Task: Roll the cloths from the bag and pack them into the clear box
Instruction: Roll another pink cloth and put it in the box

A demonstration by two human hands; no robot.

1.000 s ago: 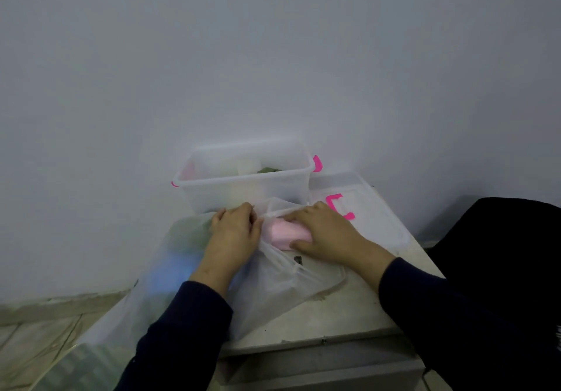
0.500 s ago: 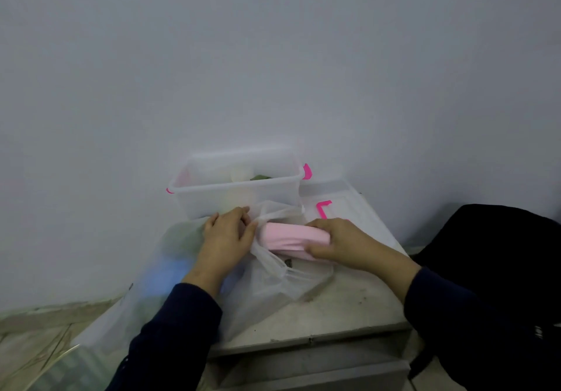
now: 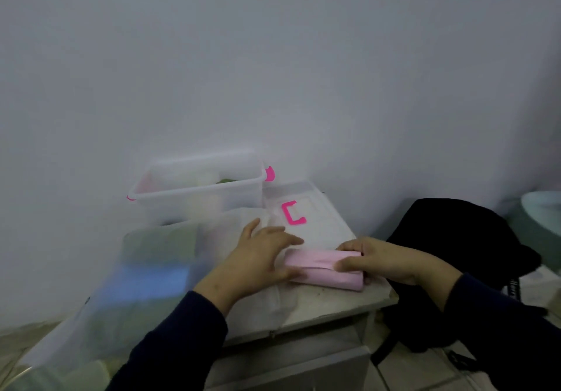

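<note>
The folded pale pink cloth (image 3: 324,272) is now lying clear of the translucent plastic bag (image 3: 151,269), out on the bare right end of the grey stone worktop (image 3: 343,299); a moment ago it was only halfway out of the bag's mouth. The right hand (image 3: 385,261) is gripping the cloth's right end, fingers over the top and thumb on the near edge. The left hand (image 3: 258,257) is letting go of the bag and coming across with its fingers spread flat, its thumb side touching the cloth's left end without closing on it.

That is putting one more cloth where it can be rolled. Green and blue cloths are still showing blurred through the bag's wall, so more are waiting. The clear plastic box with pink latches (image 3: 197,190) is standing open behind the bag, with something pale and something green already inside, and its clear lid with a pink clip (image 3: 303,211) is lying just beside it.
</note>
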